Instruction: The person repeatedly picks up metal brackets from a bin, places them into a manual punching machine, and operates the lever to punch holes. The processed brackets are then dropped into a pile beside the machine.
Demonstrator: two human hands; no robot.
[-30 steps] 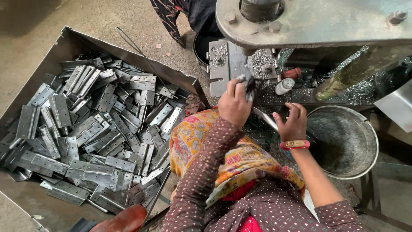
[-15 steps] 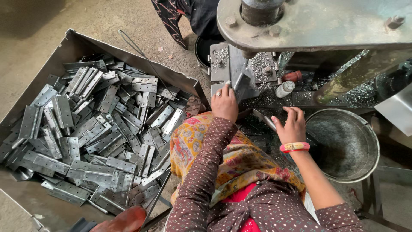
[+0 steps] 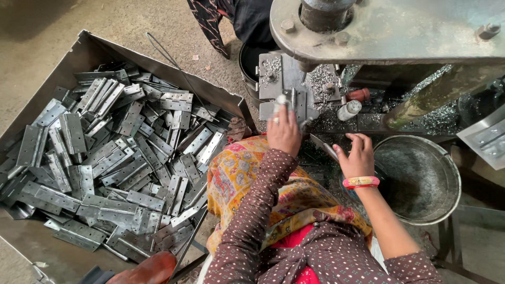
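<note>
My left hand (image 3: 284, 132) reaches up to the bed of a metal press (image 3: 389, 26) and grips a small grey hinge piece (image 3: 286, 100) standing on the die plate (image 3: 273, 73). My right hand (image 3: 359, 155), with a pink and orange bangle on the wrist, hovers lower right with its fingers spread and nothing in it. A thin metal strip (image 3: 323, 148) lies just left of its fingertips. A yellow patterned cloth (image 3: 247, 179) covers my lap.
A large sheet-metal tray (image 3: 89, 47) on the left holds several grey hinge plates (image 3: 121, 158). A round steel bowl (image 3: 421, 179) sits at the right under the press. Metal shavings (image 3: 442, 115) litter the press bed. Another person's dark clothing (image 3: 247, 21) shows at top.
My left hand has stayed at the die with the hinge piece, shifting slightly. The right hand remains beside the bowl with fingers apart.
</note>
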